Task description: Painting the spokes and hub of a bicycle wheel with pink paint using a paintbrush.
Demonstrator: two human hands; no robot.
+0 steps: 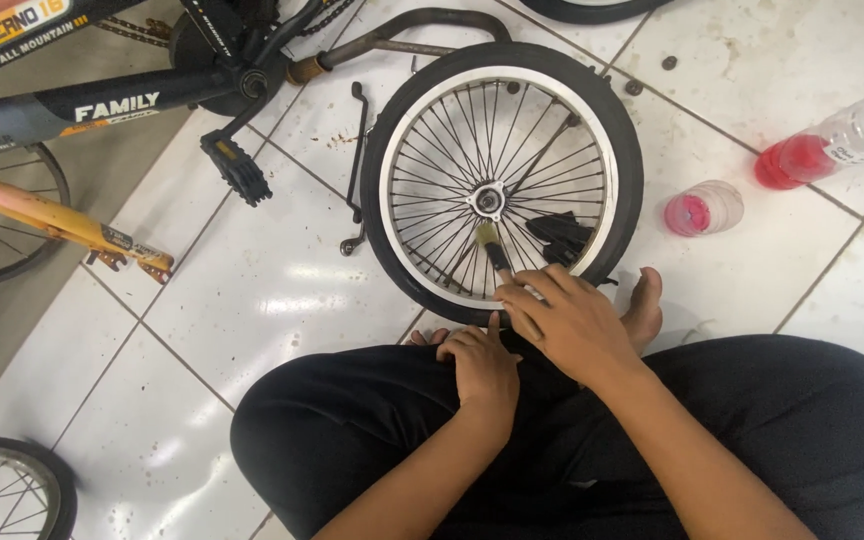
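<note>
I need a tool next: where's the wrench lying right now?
In the head view the wrench lies on the white tile floor, just left of the loose wheel and right of the bike pedal, beyond the left hand.

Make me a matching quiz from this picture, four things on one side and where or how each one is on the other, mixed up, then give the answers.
Things:
1. brush
2. bottle
3. wrench
4. left hand

States:
A. lying on the tiles left of the wheel
B. resting on the black trousers
C. held in the right hand, tip near the hub
D. on its side, with red liquid inside

Pairs: 1-C, 2-D, 3-A, 4-B
</note>
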